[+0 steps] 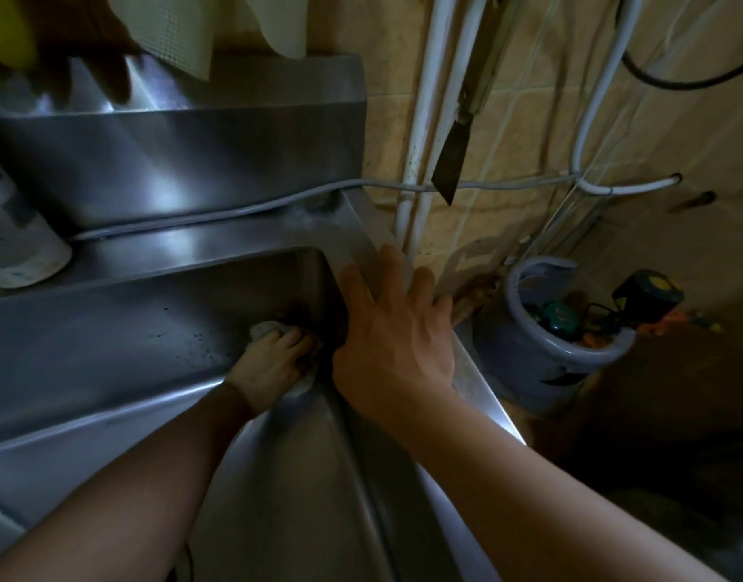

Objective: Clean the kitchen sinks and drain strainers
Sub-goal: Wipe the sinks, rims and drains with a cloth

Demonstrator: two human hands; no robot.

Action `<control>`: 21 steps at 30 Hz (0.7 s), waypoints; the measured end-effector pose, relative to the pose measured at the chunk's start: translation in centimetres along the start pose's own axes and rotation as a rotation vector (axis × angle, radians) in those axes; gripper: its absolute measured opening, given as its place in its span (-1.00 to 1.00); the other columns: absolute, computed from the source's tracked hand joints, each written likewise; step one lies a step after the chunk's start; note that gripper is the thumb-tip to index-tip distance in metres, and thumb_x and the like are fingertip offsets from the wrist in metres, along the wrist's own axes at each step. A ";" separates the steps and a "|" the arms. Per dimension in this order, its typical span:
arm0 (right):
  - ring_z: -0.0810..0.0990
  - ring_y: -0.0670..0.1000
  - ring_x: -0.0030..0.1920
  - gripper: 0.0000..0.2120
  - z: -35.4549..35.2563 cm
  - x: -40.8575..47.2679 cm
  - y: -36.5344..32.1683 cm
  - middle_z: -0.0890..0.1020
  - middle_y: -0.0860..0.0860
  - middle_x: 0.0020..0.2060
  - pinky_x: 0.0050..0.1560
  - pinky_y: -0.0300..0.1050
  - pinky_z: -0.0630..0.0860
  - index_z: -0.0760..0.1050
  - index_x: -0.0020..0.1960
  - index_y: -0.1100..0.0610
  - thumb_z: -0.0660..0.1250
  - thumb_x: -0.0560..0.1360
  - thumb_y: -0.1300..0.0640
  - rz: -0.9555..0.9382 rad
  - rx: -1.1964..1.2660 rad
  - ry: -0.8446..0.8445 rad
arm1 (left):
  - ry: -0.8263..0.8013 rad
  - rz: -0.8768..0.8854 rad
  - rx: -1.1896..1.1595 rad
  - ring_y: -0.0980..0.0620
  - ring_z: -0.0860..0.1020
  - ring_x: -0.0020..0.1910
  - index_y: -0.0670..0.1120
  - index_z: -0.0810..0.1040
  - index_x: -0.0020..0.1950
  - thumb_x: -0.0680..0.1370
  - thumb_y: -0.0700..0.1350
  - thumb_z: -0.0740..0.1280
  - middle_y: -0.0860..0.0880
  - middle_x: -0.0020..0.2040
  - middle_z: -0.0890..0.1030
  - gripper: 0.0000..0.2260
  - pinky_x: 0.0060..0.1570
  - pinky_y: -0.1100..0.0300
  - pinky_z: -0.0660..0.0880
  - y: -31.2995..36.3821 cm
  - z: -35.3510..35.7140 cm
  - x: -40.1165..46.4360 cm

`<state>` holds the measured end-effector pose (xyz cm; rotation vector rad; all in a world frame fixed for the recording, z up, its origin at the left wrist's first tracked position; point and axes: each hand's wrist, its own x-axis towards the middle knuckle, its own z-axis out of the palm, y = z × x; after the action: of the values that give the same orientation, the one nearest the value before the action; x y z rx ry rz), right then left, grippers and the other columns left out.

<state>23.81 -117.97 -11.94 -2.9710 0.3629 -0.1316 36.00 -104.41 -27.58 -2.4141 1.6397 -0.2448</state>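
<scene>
Dim kitchen corner with a tan tiled wall (508,132) filling the upper right of the frame, crossed by white pipes (420,119) and thin cables; a dark flat blade (451,161) hangs point-down in front of the pipes, its upper part blurred and hard to identify. A stainless steel sink (122,329) occupies the centre and left, its basin seen at a steep tilt, with dark specks on the inner wall. Above it, a steel backsplash (185,153) rises toward the upper left, where pale hanging cloths (181,31) and a yellow object (8,27) are cut off by the frame edge. A grey cable (218,214) runs along the ledge behind the basin. At the far left edge a white cylindrical container (13,241) is only partly in view. Deep in the basin's right corner, the left hand (273,363) presses down with fingers curled around a whitish cloth (265,329), most of which is hidden under the hand; the drain itself cannot be made out in the shadow. The right hand (393,333) rests flat on the sink's right rim, fingers straight and spread. In the right middle of the frame, a bluish gas cylinder (542,350) stands on the floor, with a regulator and fittings on top, their details unclear; the floor around it is lost in darkness.
</scene>
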 end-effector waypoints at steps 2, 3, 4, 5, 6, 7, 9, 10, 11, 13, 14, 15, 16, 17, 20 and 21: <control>0.06 0.31 0.40 -0.33 -0.1 0.0 -0.1 -0.07 0.09 0.47 0.34 0.25 0.18 0.09 0.48 -0.07 0.30 0.45 -0.03 0.000 -0.002 0.000 | -0.038 0.031 0.089 -0.07 0.62 -0.15 -0.02 0.70 -0.27 0.17 -0.06 0.59 -0.04 -0.04 0.67 -0.81 -0.32 0.16 0.48 -0.7 -1.0 -0.6; 0.06 0.31 0.39 -0.34 -0.1 -0.1 -0.1 -0.06 0.09 0.47 0.34 0.24 0.18 0.10 0.47 -0.07 0.30 0.45 -0.03 0.002 0.002 0.002 | -0.017 0.039 0.122 -0.07 0.63 -0.12 -0.02 0.70 -0.25 0.25 -0.07 0.54 -0.05 -0.02 0.67 -0.87 -0.30 0.16 0.48 -1.2 -1.7 -1.1; 0.08 0.30 0.38 -0.36 -0.1 -0.1 -0.2 -0.05 0.09 0.46 0.32 0.23 0.19 0.11 0.46 -0.07 0.29 0.46 -0.03 0.005 0.009 0.009 | 0.033 0.048 0.128 -0.08 0.62 -0.10 -0.04 0.71 -0.22 0.33 -0.10 0.45 -0.07 0.00 0.66 -0.93 -0.29 0.15 0.49 -1.9 -2.3 -1.7; 0.09 0.29 0.37 -0.39 -0.2 -0.1 -0.3 -0.04 0.08 0.46 0.31 0.21 0.19 0.13 0.46 -0.07 0.28 0.47 -0.03 0.007 0.013 0.015 | 0.069 0.042 0.126 -0.10 0.62 -0.10 -0.06 0.71 -0.19 0.40 -0.13 0.33 -0.09 -0.01 0.65 -0.85 -0.29 0.14 0.49 -2.5 -3.2 -2.2; 0.10 0.28 0.36 -0.42 -0.3 -0.1 -0.4 -0.03 0.08 0.45 0.29 0.21 0.19 0.15 0.45 -0.07 0.27 0.48 -0.03 0.007 0.016 0.021 | 0.125 0.042 0.147 -0.12 0.61 -0.11 -0.08 0.70 -0.16 0.43 -0.15 0.23 -0.11 -0.01 0.64 -0.76 -0.28 0.12 0.48 -3.2 -4.3 -2.7; 0.10 0.28 0.36 -0.43 -0.4 -0.1 -0.4 -0.03 0.08 0.45 0.29 0.20 0.19 0.15 0.44 -0.07 0.27 0.49 -0.03 0.009 0.016 0.021 | 0.166 0.036 0.170 -0.13 0.60 -0.11 -0.09 0.70 -0.12 0.45 -0.16 0.18 -0.12 -0.01 0.64 -0.73 -0.27 0.10 0.48 -3.7 -5.6 -2.9; 0.09 0.29 0.39 -0.42 -0.5 -0.2 -0.5 -0.04 0.09 0.48 0.31 0.21 0.18 0.12 0.46 -0.08 0.26 0.50 -0.03 0.023 0.014 0.007 | 0.222 0.045 0.183 -0.14 0.58 -0.12 -0.09 0.67 -0.08 0.47 -0.16 0.21 -0.13 -0.01 0.62 -0.77 -0.23 0.06 0.46 -4.5 -8.4 -3.4; 0.08 0.30 0.40 -0.41 -0.6 -0.2 -0.5 -0.05 0.10 0.49 0.32 0.21 0.16 0.08 0.47 -0.09 0.25 0.51 -0.04 0.032 0.007 -0.002 | 0.252 0.049 0.178 -0.14 0.57 -0.12 -0.08 0.65 -0.07 0.48 -0.15 0.24 -0.13 -0.01 0.61 -0.81 -0.21 0.05 0.44 -4.7 -9.5 -3.4; 0.07 0.31 0.42 -0.39 -0.8 -0.3 -0.6 -0.07 0.10 0.50 0.34 0.21 0.15 0.04 0.49 -0.10 0.23 0.52 -0.05 0.036 0.002 -0.009 | 0.266 0.035 0.178 -0.14 0.56 -0.13 -0.07 0.64 -0.05 0.48 -0.15 0.26 -0.12 -0.02 0.60 -0.83 -0.21 0.05 0.42 -4.9 -10.7 -3.5; 0.02 0.32 0.44 -0.36 -0.8 -0.3 -0.6 -0.11 0.09 0.52 0.36 0.22 0.11 -0.03 0.51 -0.11 0.21 0.54 -0.08 0.037 0.004 -0.030 | 0.304 -0.033 0.180 -0.13 0.53 -0.14 -0.06 0.61 -0.02 0.48 -0.13 0.25 -0.10 -0.03 0.59 -0.84 -0.23 0.05 0.36 -5.0 -12.5 -3.2; 0.00 0.32 0.45 -0.36 -0.8 -0.3 -0.6 -0.13 0.09 0.52 0.36 0.23 0.12 -0.04 0.51 -0.11 0.20 0.53 -0.10 0.034 0.006 -0.038 | 0.325 -0.069 0.170 -0.13 0.51 -0.14 -0.07 0.60 -0.01 0.48 -0.13 0.24 -0.10 -0.03 0.58 -0.83 -0.25 0.06 0.33 -5.0 -13.0 -2.9; 0.00 0.33 0.44 -0.35 -0.8 -0.3 -0.6 -0.13 0.08 0.51 0.35 0.23 0.13 -0.03 0.51 -0.11 0.21 0.53 -0.11 0.030 0.006 -0.042 | 0.337 -0.093 0.163 -0.13 0.51 -0.15 -0.08 0.59 -0.01 0.47 -0.14 0.22 -0.10 -0.03 0.58 -0.82 -0.26 0.06 0.31 -5.1 -13.3 -2.5; 0.01 0.33 0.44 -0.35 -0.7 -0.2 -0.6 -0.12 0.07 0.51 0.34 0.23 0.15 -0.01 0.50 -0.11 0.22 0.52 -0.11 0.024 0.007 -0.039 | 0.353 -0.096 0.161 -0.14 0.50 -0.15 -0.09 0.59 -0.02 0.47 -0.15 0.21 -0.10 -0.03 0.58 -0.81 -0.27 0.06 0.30 -4.9 -13.2 -2.2; 0.03 0.32 0.43 -0.35 -0.6 -0.2 -0.5 -0.12 0.06 0.50 0.33 0.23 0.16 0.00 0.49 -0.10 0.22 0.51 -0.12 0.018 0.008 -0.035 | 0.364 -0.083 0.164 -0.14 0.51 -0.16 -0.10 0.59 -0.04 0.47 -0.16 0.20 -0.11 -0.03 0.59 -0.81 -0.27 0.06 0.32 -4.8 -12.6 -2.2; 0.05 0.32 0.41 -0.34 -0.2 -0.1 -0.3 -0.11 0.05 0.49 0.31 0.24 0.17 0.03 0.48 -0.10 0.25 0.48 -0.10 0.017 0.007 -0.020 | 0.350 0.003 0.181 -0.17 0.56 -0.13 -0.13 0.64 0.01 0.48 -0.19 0.19 -0.15 0.07 0.61 -0.75 -0.26 0.05 0.46 -4.3 -8.7 -2.8; 0.06 0.32 0.40 -0.33 0.0 -0.1 -0.2 -0.09 0.06 0.48 0.30 0.23 0.18 0.05 0.48 -0.09 0.26 0.46 -0.09 0.019 0.001 -0.012 | 0.324 0.021 0.195 -0.18 0.57 -0.10 -0.14 0.65 0.04 0.46 -0.19 0.18 -0.17 0.11 0.61 -0.71 -0.24 0.05 0.49 -4.1 -7.2 -3.3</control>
<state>23.81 -117.74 -11.90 -2.9650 0.3889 -0.1119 36.67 -100.46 -19.59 -2.2987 1.6729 -0.7897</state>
